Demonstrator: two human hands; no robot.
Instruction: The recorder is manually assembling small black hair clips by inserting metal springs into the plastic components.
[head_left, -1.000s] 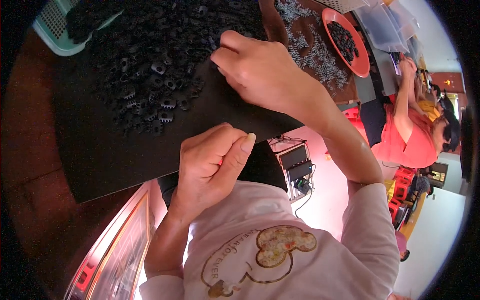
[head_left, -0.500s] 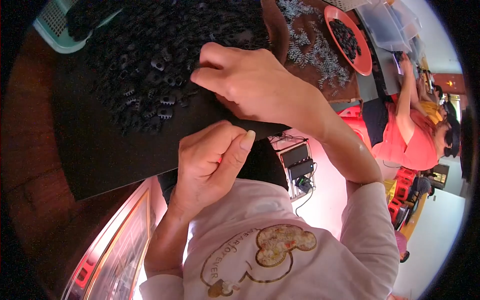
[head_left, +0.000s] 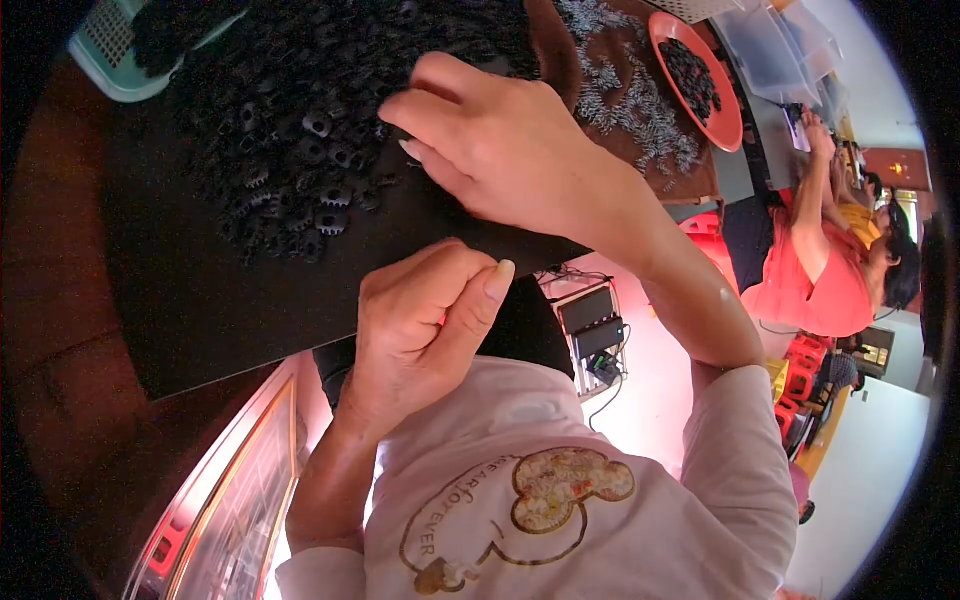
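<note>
My left hand (head_left: 420,325) is closed in a fist in front of the dark tabletop's near edge. Its thumb presses along the bent index finger, and anything inside the fist is hidden. My right hand (head_left: 490,140) hovers over the right side of a heap of small black toothed plastic pieces (head_left: 318,123), which look like hair claw clip halves. Its fingers are bent, with the thumb tip slightly apart from the index finger, and I see nothing between them. A few pieces lie loose on the heap's near edge, close to the right fingertips.
Small grey coil springs (head_left: 660,130) lie scattered on a brown cloth (head_left: 690,190) to the right. Beside them sits a red-orange plate (head_left: 735,125) of black pieces. A pale green basket (head_left: 125,85) stands far left. Clear plastic bins (head_left: 775,50) and seated people (head_left: 820,285) are farther right.
My right hand has shifted slightly up and away from me, and its thumb tip now shows apart from the index finger. My left fist has barely moved.
</note>
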